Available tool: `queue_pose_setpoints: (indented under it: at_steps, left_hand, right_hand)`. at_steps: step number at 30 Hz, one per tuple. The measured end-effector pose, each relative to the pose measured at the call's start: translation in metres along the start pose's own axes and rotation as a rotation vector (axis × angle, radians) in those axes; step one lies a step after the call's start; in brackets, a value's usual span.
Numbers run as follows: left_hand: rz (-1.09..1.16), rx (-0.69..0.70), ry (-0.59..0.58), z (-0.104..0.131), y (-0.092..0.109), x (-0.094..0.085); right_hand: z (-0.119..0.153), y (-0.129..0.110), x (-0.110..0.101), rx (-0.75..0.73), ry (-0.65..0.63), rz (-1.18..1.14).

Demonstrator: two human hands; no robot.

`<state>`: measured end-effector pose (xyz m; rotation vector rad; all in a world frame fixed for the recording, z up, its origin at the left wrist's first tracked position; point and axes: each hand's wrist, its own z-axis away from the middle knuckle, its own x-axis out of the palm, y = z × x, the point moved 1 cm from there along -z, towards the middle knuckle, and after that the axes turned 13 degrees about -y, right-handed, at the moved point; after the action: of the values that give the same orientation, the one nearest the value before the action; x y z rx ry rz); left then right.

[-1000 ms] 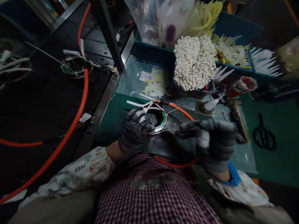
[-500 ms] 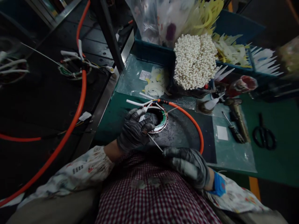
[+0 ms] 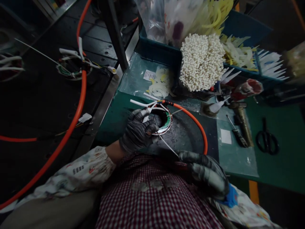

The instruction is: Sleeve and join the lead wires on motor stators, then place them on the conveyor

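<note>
Left hand, curled closed, holds the left rim of the wound ring; between the hands a white cord slants to the right hand, pinched around its end. Bracing the ring and pulling evenly should work best.

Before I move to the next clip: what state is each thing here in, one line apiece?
Wound ring: gripped at one side
White cord: straight, leading away from the ring
Left hand: gloved, closed on the ring
Right hand: gloved, fingers pinching the cord
Orange cable: curved
Screwdriver: lying flat
Hammer: lying flat
Scissors: lying flat, shut
</note>
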<state>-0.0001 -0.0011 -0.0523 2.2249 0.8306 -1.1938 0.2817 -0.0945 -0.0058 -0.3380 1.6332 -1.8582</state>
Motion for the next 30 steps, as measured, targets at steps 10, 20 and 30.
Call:
queue_pose_setpoints:
  at_steps: [10, 20, 30]
  left_hand:
    - [0.087, -0.020, -0.086, 0.008, -0.006, 0.000]
    - [0.170, -0.085, -0.119, 0.015, -0.009, 0.011]
    - [0.161, -0.108, -0.196, 0.017, -0.014, 0.010]
  right_hand:
    - [-0.104, -0.012, -0.008, -0.098, 0.214, 0.555]
    - [-0.133, -0.022, -0.022, -0.174, 0.002, 0.006]
    - [-0.129, -0.018, -0.028, -0.177, 0.030, 0.155]
